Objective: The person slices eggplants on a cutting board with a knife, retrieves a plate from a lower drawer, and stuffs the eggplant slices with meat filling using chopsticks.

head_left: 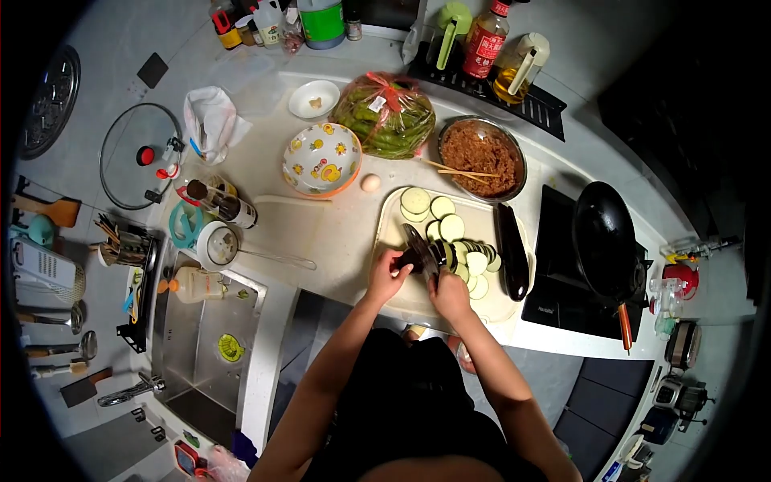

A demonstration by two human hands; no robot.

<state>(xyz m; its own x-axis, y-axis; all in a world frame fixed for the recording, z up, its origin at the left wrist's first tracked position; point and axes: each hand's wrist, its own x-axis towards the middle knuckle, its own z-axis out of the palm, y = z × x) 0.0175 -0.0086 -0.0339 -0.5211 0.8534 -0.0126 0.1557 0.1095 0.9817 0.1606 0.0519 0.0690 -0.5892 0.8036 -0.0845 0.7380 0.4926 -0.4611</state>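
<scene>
My left hand (389,275) is closed around the dark end of a partly cut eggplant (409,260) on the cream cutting board (389,229). My right hand (450,294) grips a knife (420,245), its blade upright against the eggplant's cut side. The blade hides part of the eggplant. Round pale slices with dark skin (452,227) lie loose and overlapping to the right of and beyond the knife. A whole eggplant (511,253) rests along the board's right side.
Beyond the board stand a metal bowl of minced filling (462,153) with chopsticks (470,173), a bag of green peppers (385,128), a patterned bowl (303,178) and an egg (370,183). A black wok (601,241) sits on the stove at right. The sink (193,329) is at left.
</scene>
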